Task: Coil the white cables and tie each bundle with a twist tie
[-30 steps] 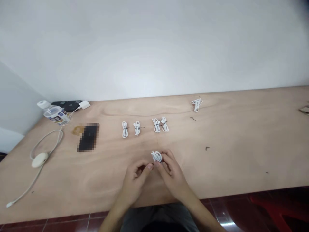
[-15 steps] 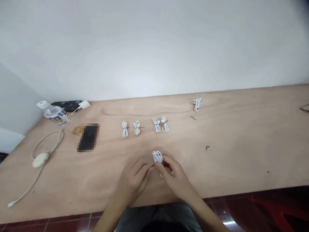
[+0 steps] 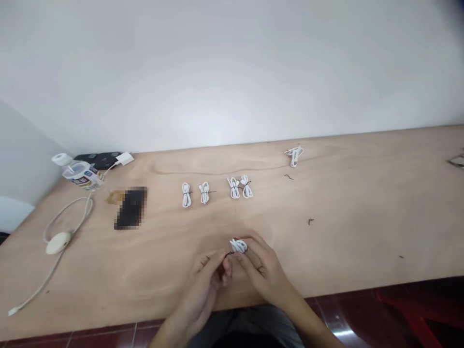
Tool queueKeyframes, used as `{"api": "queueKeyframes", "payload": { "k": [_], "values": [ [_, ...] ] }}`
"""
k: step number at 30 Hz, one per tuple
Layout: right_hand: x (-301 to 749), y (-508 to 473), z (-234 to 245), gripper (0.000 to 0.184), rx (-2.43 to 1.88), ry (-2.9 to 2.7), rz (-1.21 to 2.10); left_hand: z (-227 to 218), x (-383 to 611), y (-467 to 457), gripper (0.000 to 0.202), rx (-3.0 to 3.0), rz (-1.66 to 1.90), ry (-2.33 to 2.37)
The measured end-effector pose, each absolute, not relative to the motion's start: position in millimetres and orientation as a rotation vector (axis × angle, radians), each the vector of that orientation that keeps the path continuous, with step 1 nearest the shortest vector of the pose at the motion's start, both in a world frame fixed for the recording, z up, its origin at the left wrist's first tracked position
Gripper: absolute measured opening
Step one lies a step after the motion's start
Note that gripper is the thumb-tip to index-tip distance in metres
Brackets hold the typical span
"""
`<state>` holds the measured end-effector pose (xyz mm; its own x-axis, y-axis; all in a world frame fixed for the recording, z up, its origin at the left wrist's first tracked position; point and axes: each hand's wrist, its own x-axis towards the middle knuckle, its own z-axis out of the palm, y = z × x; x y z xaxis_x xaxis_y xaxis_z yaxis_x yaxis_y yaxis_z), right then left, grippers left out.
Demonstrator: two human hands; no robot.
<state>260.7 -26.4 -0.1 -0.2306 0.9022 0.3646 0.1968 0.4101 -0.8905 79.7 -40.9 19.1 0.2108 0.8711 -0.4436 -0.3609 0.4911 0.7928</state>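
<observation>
The right hand (image 3: 266,273) was closed in a pinch on a coiled white cable (image 3: 239,245), near the middle of the front edge of the surface (image 3: 348,193). The left hand (image 3: 201,285) was partly curled, its thumb and finger pinching the end of a dark tie (image 3: 228,253), which looked twisted close to the coil. So this coil seemed nearly fastened, though I cannot tell how tight it was. Further toward the back edge lay four coils in a row, the leftmost one (image 3: 186,195) to the rightmost one (image 3: 247,187), each with a dark tie around its middle; these appeared finished. Close to the back edge, right of its middle, another white bundle (image 3: 295,156) lay looser; I could not make out a tie on it, so it was perhaps left to do. Two loose ties, a farther one (image 3: 289,177) and a nearer one (image 3: 311,222), lay unused.
</observation>
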Motion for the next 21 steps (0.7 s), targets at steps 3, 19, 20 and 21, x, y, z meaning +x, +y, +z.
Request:
{"api": "queueKeyframes", "payload": {
  "k": [3,19,20,21],
  "values": [
    [258,-26,2,0.018,-1.041,-1.634,0.944,7,71,-38,0.033,1.201,1.037,1.266],
    [262,-27,-14,0.019,-1.013,-1.687,0.908,18,77,-34,0.032,0.875,0.964,1.165],
    [262,-28,-17,0.020,-1.029,-1.679,0.908,17,77,-34,0.032,0.842,0.954,1.148],
    [262,-29,-19,0.020,-1.054,-1.661,0.904,15,77,-34,0.032,0.883,0.948,1.161]
  ]
}}
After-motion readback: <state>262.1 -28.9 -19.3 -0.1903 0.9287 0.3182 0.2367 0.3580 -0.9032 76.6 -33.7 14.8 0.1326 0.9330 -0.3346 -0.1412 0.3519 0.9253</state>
